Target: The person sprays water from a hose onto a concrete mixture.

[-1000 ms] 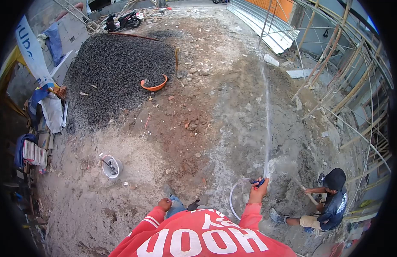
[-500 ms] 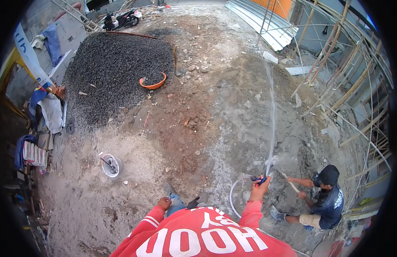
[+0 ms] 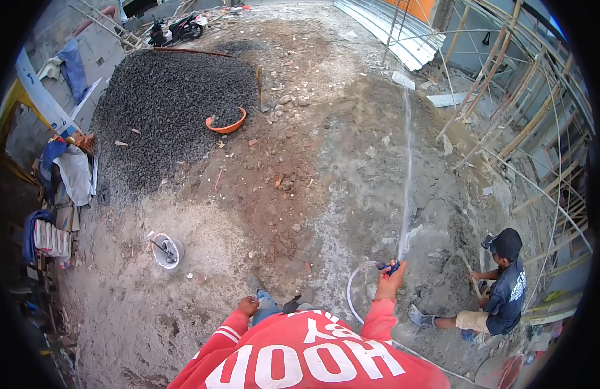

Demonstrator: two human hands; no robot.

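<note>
My right hand (image 3: 391, 280) is closed round a dark blue nozzle (image 3: 389, 266) at the end of a pale hose (image 3: 351, 292). From the nozzle a thin jet of water (image 3: 409, 162) runs forward over the wet grey ground. Low at the left of my red sleeves, my left hand (image 3: 249, 305) hangs by my leg with its fingers curled; whether anything is in it is too small to tell. The hose loops down beside my right forearm.
At the right a co-worker (image 3: 501, 285) in dark clothes bends with a long handle (image 3: 469, 269). A bucket (image 3: 167, 251) stands left. Beyond are a gravel heap (image 3: 164, 110), an orange basin (image 3: 229, 126), metal sheets (image 3: 397, 32) and bamboo poles (image 3: 533, 123).
The co-worker has shifted right, with head raised and the handle at a steeper angle. The view has turned slightly. My right hand still holds the nozzle, and water still flows.
</note>
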